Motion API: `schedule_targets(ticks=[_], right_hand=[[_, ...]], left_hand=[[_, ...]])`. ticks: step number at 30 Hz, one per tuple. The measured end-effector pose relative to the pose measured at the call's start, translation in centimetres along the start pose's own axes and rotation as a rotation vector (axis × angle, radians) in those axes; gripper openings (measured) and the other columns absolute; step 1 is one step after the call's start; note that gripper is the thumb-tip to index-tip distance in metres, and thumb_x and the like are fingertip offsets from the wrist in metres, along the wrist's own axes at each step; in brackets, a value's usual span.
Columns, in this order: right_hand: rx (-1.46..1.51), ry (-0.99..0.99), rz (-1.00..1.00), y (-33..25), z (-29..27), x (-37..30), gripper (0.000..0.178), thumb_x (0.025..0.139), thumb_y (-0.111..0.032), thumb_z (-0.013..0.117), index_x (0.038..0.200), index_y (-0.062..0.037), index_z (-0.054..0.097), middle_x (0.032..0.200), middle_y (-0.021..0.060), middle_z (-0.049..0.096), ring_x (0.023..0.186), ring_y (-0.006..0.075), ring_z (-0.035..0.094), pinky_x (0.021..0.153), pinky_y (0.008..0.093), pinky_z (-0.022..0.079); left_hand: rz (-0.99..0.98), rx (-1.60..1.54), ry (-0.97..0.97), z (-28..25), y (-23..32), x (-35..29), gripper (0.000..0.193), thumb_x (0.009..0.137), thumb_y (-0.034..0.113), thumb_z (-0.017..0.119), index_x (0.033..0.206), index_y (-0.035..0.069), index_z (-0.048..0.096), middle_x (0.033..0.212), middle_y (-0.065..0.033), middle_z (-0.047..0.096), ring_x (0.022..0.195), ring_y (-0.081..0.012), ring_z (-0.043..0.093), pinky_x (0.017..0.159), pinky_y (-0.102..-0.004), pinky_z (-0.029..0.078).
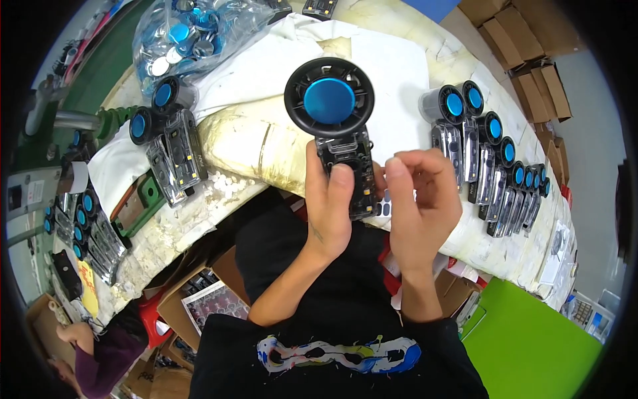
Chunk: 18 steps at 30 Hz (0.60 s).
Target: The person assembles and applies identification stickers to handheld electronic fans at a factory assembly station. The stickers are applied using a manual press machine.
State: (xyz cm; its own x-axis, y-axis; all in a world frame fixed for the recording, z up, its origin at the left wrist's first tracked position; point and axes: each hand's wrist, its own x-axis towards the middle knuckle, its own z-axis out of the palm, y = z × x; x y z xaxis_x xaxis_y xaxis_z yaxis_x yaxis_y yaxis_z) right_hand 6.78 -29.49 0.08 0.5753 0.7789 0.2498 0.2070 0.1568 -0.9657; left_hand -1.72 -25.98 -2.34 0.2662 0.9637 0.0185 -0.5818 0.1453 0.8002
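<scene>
My left hand (330, 206) is wrapped round the see-through and black handle (347, 156) of a handheld fan, thumb across its front. The round black fan head (329, 96) points away from me, with a shiny blue disc at its centre. Beside the handle, my right hand (425, 203) is closed, thumb and forefinger bent together. Whatever its fingertips pinch, if anything, is too small to make out. Just under that hand, part of a white sheet with grey oval shapes (385, 207) shows.
Several similar fans (495, 166) stand in a row at right. Two more fans (174, 149) lie at left, near a green metal fixture (143, 199). A clear bag of blue discs (186, 40) sits at the far left. Another person (109, 346) is at lower left.
</scene>
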Motion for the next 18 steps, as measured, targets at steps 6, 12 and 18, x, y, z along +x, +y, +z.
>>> schedule_targets(ticks=[6,12,18], right_hand=[[-0.261,-0.18,-0.245,-0.7,-0.6,-0.3,0.026,0.08,0.0,0.071,0.105,0.0011,0.064,0.096,0.0113,0.061,0.075,0.0167,0.06,0.064,0.0263,0.05],[-0.275,-0.21,-0.11,-1.7,-1.3,2.8,0.067,0.073,-0.016,0.081,0.13,0.0029,0.051,0.114,0.0191,0.06,0.098,0.0307,0.064,0.085,0.0357,0.051],[-0.371,-0.151,-0.291,-1.5,-4.6,14.1,0.049,0.081,-0.018,0.071,0.123,0.0012,0.056,0.102,0.0164,0.068,0.091,0.0199,0.066,0.079,0.0312,0.052]], left_hand=[[-0.05,0.064,0.027,-0.9,0.5,0.7,0.033,0.1,0.029,0.04,0.118,0.001,0.045,0.087,-0.0108,0.06,0.07,-0.0158,0.058,0.066,-0.0278,0.049],[-0.074,0.075,-0.283,0.3,0.9,3.0,0.05,0.105,0.035,0.027,0.133,-0.004,0.042,0.125,-0.0147,0.052,0.109,-0.0233,0.055,0.098,-0.0343,0.042],[0.531,0.989,-0.209,1.5,3.6,14.5,0.048,0.09,0.031,0.063,0.122,-0.004,0.056,0.105,-0.0229,0.061,0.102,-0.0337,0.057,0.085,-0.0408,0.046]])
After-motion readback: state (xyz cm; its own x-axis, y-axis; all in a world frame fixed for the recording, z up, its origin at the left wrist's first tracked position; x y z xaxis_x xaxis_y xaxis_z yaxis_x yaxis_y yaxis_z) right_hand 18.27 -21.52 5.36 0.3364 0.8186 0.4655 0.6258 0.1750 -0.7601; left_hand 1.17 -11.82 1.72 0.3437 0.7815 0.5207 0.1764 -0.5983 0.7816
